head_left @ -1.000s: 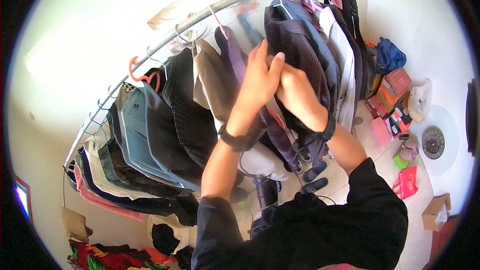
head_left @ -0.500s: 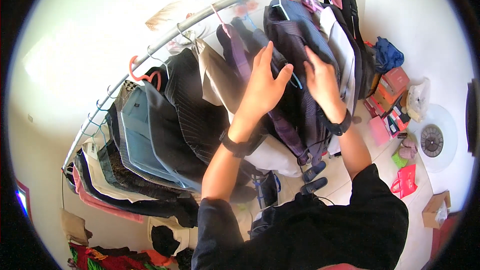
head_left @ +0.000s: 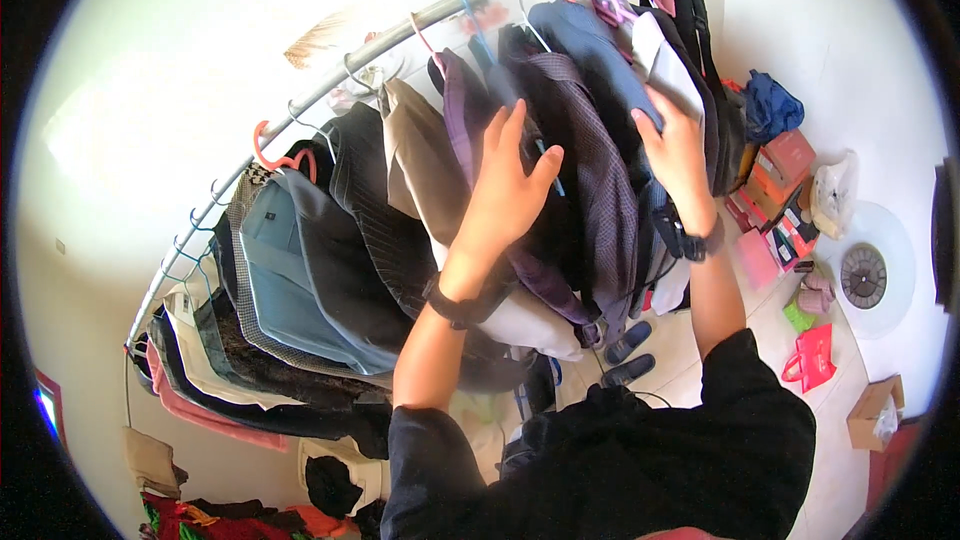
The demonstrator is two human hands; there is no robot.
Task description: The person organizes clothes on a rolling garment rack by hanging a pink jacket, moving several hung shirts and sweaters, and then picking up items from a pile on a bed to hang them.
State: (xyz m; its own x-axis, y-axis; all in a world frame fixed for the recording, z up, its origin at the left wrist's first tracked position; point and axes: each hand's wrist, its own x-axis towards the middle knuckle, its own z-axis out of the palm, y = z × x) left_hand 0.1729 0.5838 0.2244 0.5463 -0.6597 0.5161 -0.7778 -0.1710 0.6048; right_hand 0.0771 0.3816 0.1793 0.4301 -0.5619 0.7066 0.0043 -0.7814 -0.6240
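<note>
Clothes hang in a row on a metal rail (head_left: 440,15) in front of me. My left hand (head_left: 512,185) is open, fingers pointing up and thumb apart, against a dark garment beside a light-blue hanger (head_left: 556,172). My right hand (head_left: 680,155) has thumb and fingers at the edge of a blue garment (head_left: 592,40), seemingly pinching it. Between the hands hangs a dark purple patterned jacket (head_left: 590,140) on a thin silver hanger (head_left: 530,15). Left of my left hand are a purple garment (head_left: 462,105) and a beige one (head_left: 415,145).
Farther left hang a blue-grey shirt (head_left: 275,250) and several dark garments. To the right on the floor are orange-red boxes (head_left: 785,165), a round white-rimmed fan-like object (head_left: 868,275), a red bag (head_left: 812,360) and a cardboard box (head_left: 875,415). Slippers (head_left: 630,368) lie below the rail.
My right hand has moved right, from the dark patterned jacket to the blue garment. My left hand has shifted slightly left and down. The silver hanger has slid left, widening the gap beside the blue garment.
</note>
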